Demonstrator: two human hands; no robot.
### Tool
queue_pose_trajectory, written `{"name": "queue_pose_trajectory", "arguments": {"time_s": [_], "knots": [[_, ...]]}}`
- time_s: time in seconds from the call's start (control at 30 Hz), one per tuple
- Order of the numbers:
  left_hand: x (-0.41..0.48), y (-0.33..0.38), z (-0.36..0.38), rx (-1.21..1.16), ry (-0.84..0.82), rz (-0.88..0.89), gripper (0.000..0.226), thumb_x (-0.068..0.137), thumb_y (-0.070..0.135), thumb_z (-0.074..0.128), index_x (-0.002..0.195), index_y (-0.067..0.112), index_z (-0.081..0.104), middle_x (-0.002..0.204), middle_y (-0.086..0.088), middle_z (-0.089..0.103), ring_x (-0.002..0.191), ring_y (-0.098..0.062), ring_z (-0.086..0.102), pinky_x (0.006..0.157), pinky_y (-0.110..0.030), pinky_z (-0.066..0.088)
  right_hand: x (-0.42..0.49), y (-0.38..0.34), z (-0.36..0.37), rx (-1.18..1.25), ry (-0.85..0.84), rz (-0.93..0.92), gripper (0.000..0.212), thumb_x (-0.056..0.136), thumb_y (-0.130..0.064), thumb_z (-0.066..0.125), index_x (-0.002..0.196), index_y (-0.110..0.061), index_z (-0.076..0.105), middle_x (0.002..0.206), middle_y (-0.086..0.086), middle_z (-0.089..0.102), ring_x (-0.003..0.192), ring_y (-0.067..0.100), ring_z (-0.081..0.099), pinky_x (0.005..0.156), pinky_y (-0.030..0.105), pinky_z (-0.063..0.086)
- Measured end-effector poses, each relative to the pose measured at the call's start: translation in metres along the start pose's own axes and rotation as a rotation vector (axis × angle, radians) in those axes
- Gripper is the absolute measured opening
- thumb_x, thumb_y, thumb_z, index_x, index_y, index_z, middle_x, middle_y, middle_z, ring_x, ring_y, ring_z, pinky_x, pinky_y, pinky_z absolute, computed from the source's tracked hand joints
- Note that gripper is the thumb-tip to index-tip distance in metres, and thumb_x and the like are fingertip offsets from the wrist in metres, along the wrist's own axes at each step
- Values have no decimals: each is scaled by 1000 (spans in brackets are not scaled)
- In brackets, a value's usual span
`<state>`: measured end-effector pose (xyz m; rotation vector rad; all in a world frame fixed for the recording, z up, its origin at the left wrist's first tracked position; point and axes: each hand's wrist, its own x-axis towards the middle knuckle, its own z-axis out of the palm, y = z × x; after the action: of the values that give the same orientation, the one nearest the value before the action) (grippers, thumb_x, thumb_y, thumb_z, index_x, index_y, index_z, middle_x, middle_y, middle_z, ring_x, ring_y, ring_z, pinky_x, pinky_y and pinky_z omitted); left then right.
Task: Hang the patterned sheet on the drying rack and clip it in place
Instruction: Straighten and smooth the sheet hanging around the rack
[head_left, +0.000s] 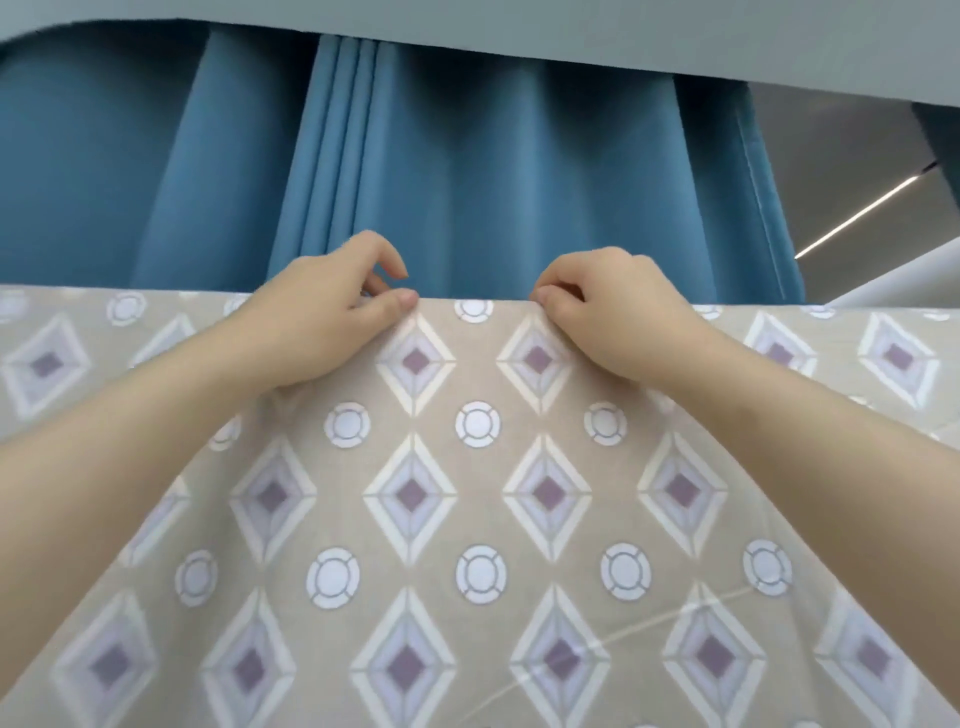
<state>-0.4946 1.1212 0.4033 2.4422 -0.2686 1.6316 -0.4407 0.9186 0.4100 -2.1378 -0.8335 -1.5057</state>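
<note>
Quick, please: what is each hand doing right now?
The left hand pinches the top edge of the sheet.
The right hand pinches that edge too.

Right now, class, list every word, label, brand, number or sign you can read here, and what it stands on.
None: no readable text anywhere.
The patterned sheet carries only diamonds and circles; the blue curtain behind it is plain; no tag shows where the left hand and right hand pinch its top edge.
</note>
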Motion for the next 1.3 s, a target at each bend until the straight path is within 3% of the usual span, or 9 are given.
{"name": "queue_pose_trajectory", "arguments": {"time_s": [0.17, 0.3, 0.43, 0.53, 0.6, 0.73, 0.93, 1.13, 1.3], "knots": [[10, -2, -14, 22, -107, -2, 22, 97, 35, 39, 90, 22, 55, 80, 4, 55, 69, -19, 55, 52, -29, 49, 2, -13, -9, 11, -35, 71, 22, 93, -19, 47, 95, -22, 69, 88, -9, 59, 89, 12, 51, 76, 20, 35], [33, 7, -16, 47, -184, 20, 19, 97, 28, 41, 88, 21, 56, 78, 9, 53, 75, -17, 49, 56, -18, 36, 17, -16, -22, -34, -135, 204, 14, 92, -24, 54, 86, -23, 66, 87, -3, 62, 75, 17, 54, 71, 25, 41], [54, 6, -19, -11, -346, -89, 20, 94, 22, 50, 85, 9, 63, 71, -10, 55, 56, -23, 47, 50, -22, 39, 45, -3, -20, -188, -23, 320, 20, 89, -16, 55, 95, -2, 69, 91, 11, 68, 75, 28, 59, 68, 30, 50], [59, 2, -13, 45, -436, -139, 12, 89, 13, 53, 85, 8, 63, 58, -9, 46, 40, -18, 36, 42, -17, 32, 42, 0, -11, -91, -77, 333, 16, 87, -14, 56, 86, -8, 70, 77, 6, 64, 62, 21, 54, 49, 19, 45], [59, -2, -11, 33, -448, -165, 10, 89, 14, 54, 85, 9, 62, 55, -6, 46, 38, -17, 35, 41, -17, 31, 36, -3, -3, -36, -174, 298, 17, 89, -16, 54, 89, -12, 71, 84, 5, 65, 71, 20, 55, 53, 20, 42], [56, -8, -10, 9, -302, -102, 25, 90, 38, 55, 76, 18, 54, 76, -3, 60, 61, -20, 51, 52, -24, 39, 35, -23, 5, -31, -167, 154, 19, 95, -19, 43, 98, -17, 62, 95, 2, 61, 73, 20, 53, 61, 26, 40], [25, -45, -18, 22, 52, -2, 24, 90, 36, 51, 69, 22, 55, 63, 10, 53, 60, -3, 47, 61, -29, 38, 21, -71, 38, 5, -109, -169, 15, 96, -33, 41, 108, -33, 51, 102, -12, 60, 83, 10, 52, 72, 31, 36], [-10, -105, -44, -29, 38, -66, 17, 89, 41, 50, 80, 32, 61, 77, 19, 62, 64, -6, 59, 68, -27, 45, 21, -98, 64, -28, -19, -130, 24, 97, -29, 38, 107, -27, 59, 105, -10, 65, 101, 19, 55, 75, 29, 32], [-18, -135, -68, -119, 46, -117, 16, 89, 37, 55, 80, 34, 67, 73, 10, 63, 57, -9, 54, 43, -23, 44, 28, -121, 65, 85, -71, -95, 22, 94, -25, 46, 99, -27, 68, 97, -10, 67, 97, 13, 58, 82, 29, 47]]}}
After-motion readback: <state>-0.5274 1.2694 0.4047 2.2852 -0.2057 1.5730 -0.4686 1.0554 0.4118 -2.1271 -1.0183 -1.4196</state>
